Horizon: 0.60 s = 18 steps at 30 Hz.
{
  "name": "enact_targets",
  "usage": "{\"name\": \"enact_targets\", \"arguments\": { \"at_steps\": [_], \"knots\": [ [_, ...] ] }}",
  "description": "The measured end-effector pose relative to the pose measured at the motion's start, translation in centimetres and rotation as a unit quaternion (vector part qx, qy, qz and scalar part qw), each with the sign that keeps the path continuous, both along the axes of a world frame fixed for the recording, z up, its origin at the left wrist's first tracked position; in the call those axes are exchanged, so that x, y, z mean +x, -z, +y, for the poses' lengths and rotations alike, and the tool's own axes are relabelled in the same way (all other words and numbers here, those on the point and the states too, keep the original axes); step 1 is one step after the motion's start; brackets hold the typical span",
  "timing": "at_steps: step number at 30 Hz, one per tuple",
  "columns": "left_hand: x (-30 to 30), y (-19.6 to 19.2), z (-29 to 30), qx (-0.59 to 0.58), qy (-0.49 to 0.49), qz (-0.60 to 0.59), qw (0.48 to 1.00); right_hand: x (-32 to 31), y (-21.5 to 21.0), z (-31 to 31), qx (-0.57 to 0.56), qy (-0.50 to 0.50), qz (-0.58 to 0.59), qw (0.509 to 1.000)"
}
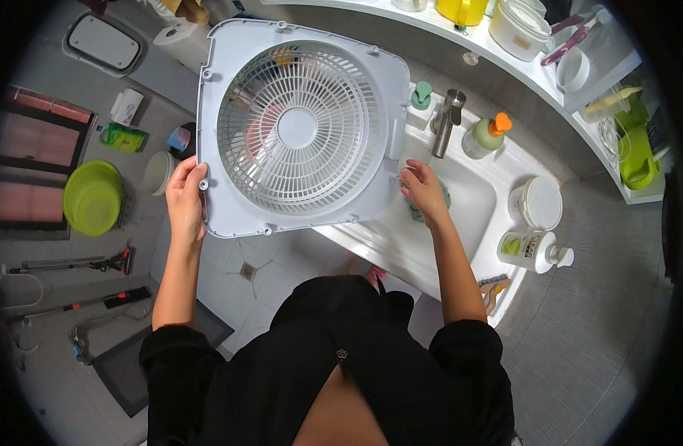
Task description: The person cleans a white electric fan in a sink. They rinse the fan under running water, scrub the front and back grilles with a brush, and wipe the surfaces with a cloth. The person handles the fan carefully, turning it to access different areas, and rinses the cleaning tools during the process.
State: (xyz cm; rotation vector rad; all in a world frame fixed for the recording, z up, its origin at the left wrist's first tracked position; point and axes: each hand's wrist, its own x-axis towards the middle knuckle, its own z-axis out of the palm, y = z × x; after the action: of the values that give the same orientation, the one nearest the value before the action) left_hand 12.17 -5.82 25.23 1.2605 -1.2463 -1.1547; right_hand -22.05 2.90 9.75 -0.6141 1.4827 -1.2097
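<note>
A square, pale grey fan grille with a round slatted centre hangs in front of me, its right side over the white sink. My left hand grips its left edge near the lower corner, thumb on the face side. By the grille's lower right edge is my right hand, its fingers slightly bent and apart. Whether the fingertips touch the rim is hard to see. A green cloth-like thing lies in the basin, partly hidden behind that hand. The metal faucet stands just beyond.
Along the sink's rim stand a green pump bottle with an orange top, a white tub, a white pump bottle and a brush. A loaded white shelf overhangs the far side. A green basin is at left.
</note>
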Motion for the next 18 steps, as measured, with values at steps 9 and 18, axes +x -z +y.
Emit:
{"name": "enact_targets", "arguments": {
  "at_steps": [9, 18],
  "knots": [
    [1.4, 2.0, -0.6, 0.079, -0.034, 0.118, 0.989, 0.2, -1.9, 0.8, -0.012, -0.036, -0.010, 0.999],
    [1.1, 2.3, 0.2, 0.010, -0.092, 0.045, 0.995, -4.1, 11.9, 1.5, 0.180, 0.017, 0.136, 0.974]
  ]
}}
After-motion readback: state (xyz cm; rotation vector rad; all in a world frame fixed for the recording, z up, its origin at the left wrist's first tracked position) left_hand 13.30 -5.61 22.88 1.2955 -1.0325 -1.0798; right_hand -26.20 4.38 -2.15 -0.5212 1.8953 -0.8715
